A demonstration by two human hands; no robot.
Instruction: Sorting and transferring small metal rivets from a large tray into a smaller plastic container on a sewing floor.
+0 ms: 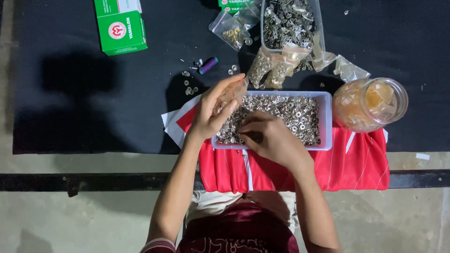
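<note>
A red cloth (pixel 356 164) with thin white stripes is seen under a white tray (pixel 326 122) of silver rings (pixel 295 115). The mat (pixel 84 93) is black, the box (pixel 120 26) green and white, the spool (pixel 208 65) purple.

This looks like a small sewing workshop. A black work table (pixel 84 103) stands on a bare grey concrete floor (pixel 70 220). Near its front edge sits a tray (pixel 326 122) full of shiny metal snap buttons, on red cloth (pixel 356 164). More bags of buttons (pixel 274 68) lie toward the back edge.
</note>
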